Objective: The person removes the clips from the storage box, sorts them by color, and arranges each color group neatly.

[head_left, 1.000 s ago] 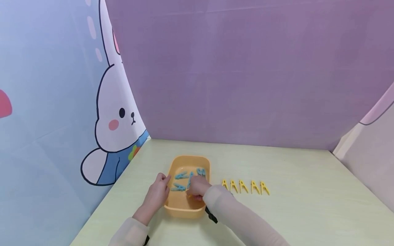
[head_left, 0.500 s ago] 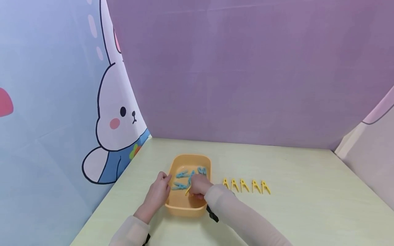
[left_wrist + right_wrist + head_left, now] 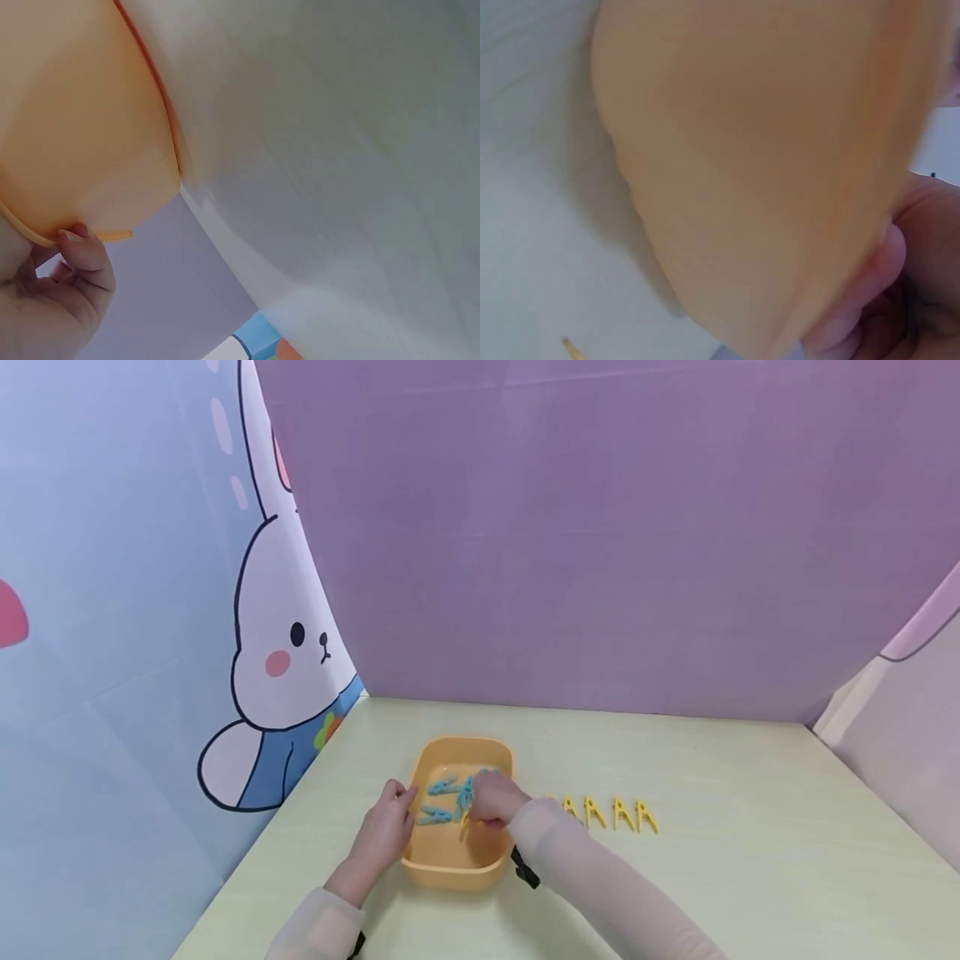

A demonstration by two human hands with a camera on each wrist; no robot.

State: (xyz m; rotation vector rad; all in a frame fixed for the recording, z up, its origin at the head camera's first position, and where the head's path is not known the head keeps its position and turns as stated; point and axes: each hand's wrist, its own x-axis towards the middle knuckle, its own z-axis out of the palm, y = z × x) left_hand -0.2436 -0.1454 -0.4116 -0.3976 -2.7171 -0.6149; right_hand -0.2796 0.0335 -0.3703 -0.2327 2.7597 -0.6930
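Observation:
My left hand (image 3: 386, 827) pinches the left rim of an orange plastic basket (image 3: 452, 881); the left wrist view shows its thumb and fingers curled over that rim. Inside the basket, my right hand (image 3: 497, 797) holds a yellow clothespin (image 3: 465, 820), whose end sticks out left of the fingers. Blue clothespins lie in the basket: one at the upper left (image 3: 442, 786), another below it (image 3: 435, 815), and one in the middle (image 3: 464, 794) close to the right fingers. More blue shows behind the right hand, mostly covered. In the right wrist view the basket wall (image 3: 735, 150) hides what the fingers hold.
Right of the basket, several yellow clothespins (image 3: 595, 812) stand in a row on the pale table (image 3: 750, 860); the right forearm partly covers the leftmost. A purple backdrop (image 3: 600, 543) rises behind the table, and a rabbit-print cloth (image 3: 150, 610) hangs along the left.
My right hand has shifted a little right and away from me within the basket, the yellow clothespin moving with it. It now covers more of the far-right blue clothespins. The left hand stays on the rim.

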